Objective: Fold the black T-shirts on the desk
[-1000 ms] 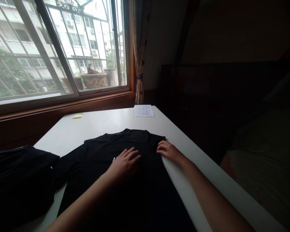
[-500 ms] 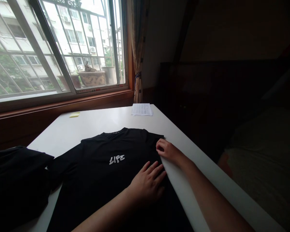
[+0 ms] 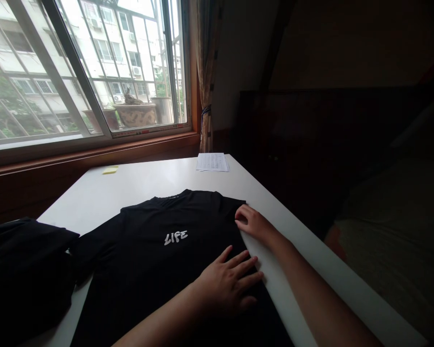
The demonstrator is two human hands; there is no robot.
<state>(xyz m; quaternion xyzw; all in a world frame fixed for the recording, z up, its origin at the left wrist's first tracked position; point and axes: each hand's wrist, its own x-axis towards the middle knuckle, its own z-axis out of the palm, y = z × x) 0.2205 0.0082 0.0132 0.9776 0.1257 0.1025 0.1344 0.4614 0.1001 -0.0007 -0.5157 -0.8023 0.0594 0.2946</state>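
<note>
A black T-shirt point(image 3: 148, 260) with white lettering on its chest lies spread out, its collar toward the far side. My left hand point(image 3: 231, 279) rests flat on the shirt near its right side edge, fingers spread. At the sleeve on the right, my right hand point(image 3: 251, 219) has thumb and fingers pinched on the sleeve's lower edge. The fabric between those fingertips is mostly hidden.
Beneath the shirt is a white table point(image 3: 144, 173). More dark cloth point(image 3: 25, 270) is heaped at the left. Paper sheets point(image 3: 212, 162) and a yellow sticky note point(image 3: 110, 169) lie at the far end. A window point(image 3: 112, 72) and curtain point(image 3: 205, 86) stand beyond.
My left hand has slid a little right and toward me, its fingers wider apart and reaching the shirt's side edge. My right hand stays at the sleeve. The view has shifted slightly.
</note>
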